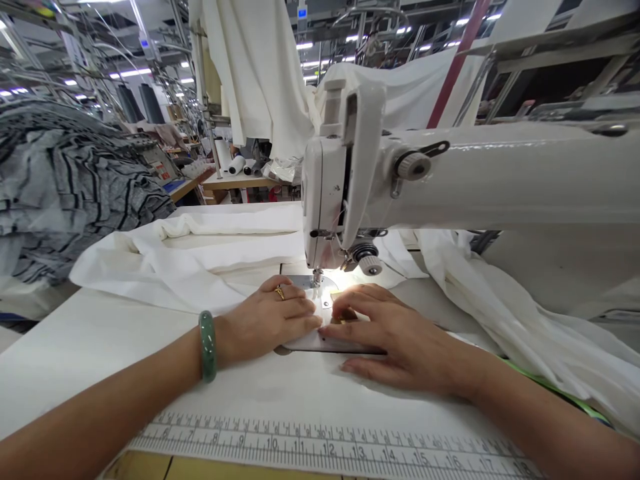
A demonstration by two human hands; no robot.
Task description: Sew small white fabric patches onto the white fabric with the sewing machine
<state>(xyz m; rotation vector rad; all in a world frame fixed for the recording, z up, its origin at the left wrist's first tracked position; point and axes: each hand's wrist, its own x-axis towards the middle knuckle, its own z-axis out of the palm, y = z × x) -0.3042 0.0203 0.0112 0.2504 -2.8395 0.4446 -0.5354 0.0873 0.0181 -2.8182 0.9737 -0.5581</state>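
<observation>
My left hand [270, 317] lies on the sewing machine bed, with a gold ring on one finger and a green bangle [207, 347] at the wrist. Its fingers rest low beside the needle plate [327, 293], and I see nothing held in them. Fingers apart, my right hand [395, 337] is to the right of the plate. A small brass-coloured piece [345, 317] shows partly under its fingers; whether they touch it is hidden. Just beyond both hands is the presser foot [317, 277], below the white sewing machine head [327, 200], in bright lamp light.
White fabric [200, 257] lies behind the left hand; more white fabric [480, 287] is heaped at the right. A printed ruler strip [325, 450] runs along the table's front edge. Striped grey garments [75, 187] are piled at left. Thread cones [235, 163] stand on a table beyond.
</observation>
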